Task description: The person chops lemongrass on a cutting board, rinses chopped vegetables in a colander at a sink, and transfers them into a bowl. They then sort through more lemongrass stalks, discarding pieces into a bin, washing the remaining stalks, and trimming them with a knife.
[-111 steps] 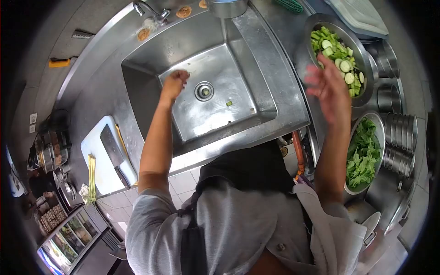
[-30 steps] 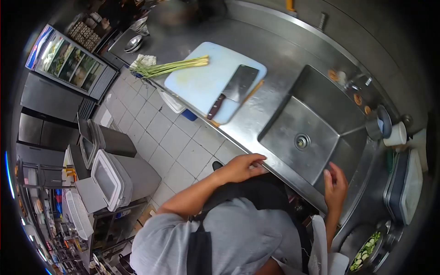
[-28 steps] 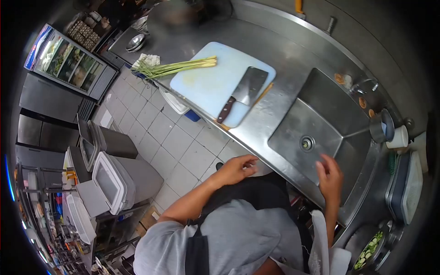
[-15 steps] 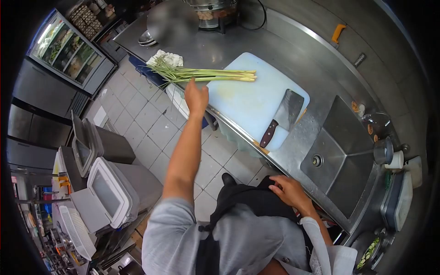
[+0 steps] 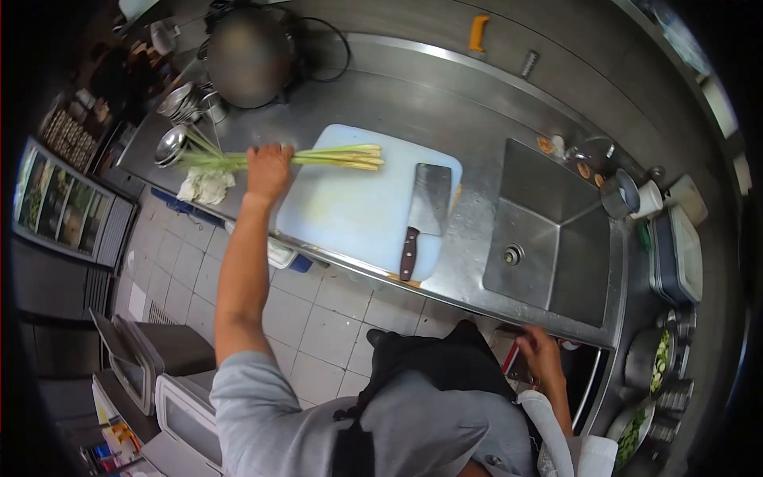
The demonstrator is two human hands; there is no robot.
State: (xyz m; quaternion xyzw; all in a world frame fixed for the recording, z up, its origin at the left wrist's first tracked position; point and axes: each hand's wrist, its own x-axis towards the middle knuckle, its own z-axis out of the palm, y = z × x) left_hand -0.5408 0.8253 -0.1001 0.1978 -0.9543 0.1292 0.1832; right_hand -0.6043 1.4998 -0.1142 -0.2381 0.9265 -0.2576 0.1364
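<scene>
My left hand (image 5: 270,171) is wrapped round a bunch of lemongrass (image 5: 342,156). Its pale stalk ends lie over the far part of a white cutting board (image 5: 342,211), while the thin green leaves reach left past my fist. Just below those leaves is a crumpled white cloth (image 5: 205,184). A cleaver (image 5: 430,199) rests flat on the board's right side, its dark handle towards me. My right hand (image 5: 543,355) hangs by the counter's front edge under the sink, fingers loosely bent and apart, with nothing visible in it.
A steel sink (image 5: 548,254) is set into the counter to the right. Metal bowls (image 5: 171,145) and a round pot, partly blurred, stand at the back left. Pans with cut green vegetables (image 5: 660,362) sit at the lower right. Lidded bins (image 5: 187,405) stand lower left.
My left hand has gone from beside the lemongrass to a grip round it, and the leaves have lifted off the cloth. My right hand has shifted right. The camera view has turned.
</scene>
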